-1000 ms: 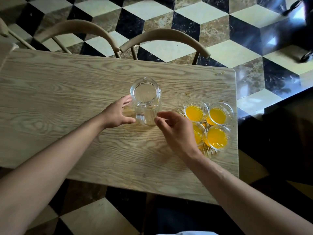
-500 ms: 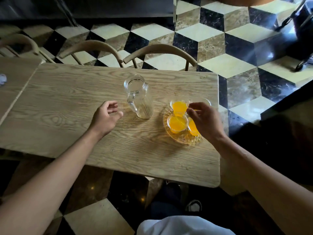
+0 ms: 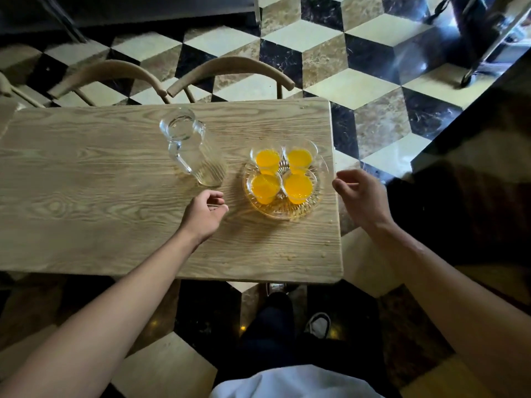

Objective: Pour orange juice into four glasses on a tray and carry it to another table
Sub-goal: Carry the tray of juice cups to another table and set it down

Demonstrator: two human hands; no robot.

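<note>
Several glasses of orange juice [image 3: 283,175] stand close together on a round cut-glass tray [image 3: 287,211] near the right end of the wooden table [image 3: 100,196]. An empty clear glass jug [image 3: 192,147] stands to the tray's left, its handle toward me. My left hand [image 3: 205,215] hovers over the table just left of the tray, fingers loosely curled, holding nothing. My right hand [image 3: 360,196] hangs just past the table's right edge, to the right of the tray, fingers loosely curled and empty. Neither hand touches the tray.
Two wooden chairs [image 3: 230,73] are pushed in at the table's far side. A black, white and brown cube-pattern tiled floor [image 3: 359,81] surrounds the table. A dark counter [image 3: 474,168] runs along the right. My legs and shoes [image 3: 317,323] show below the near edge.
My right hand has left the glasses and moved out past the tray's right side. My left hand has moved from beside the jug toward the tray's left side. The view has pulled back.
</note>
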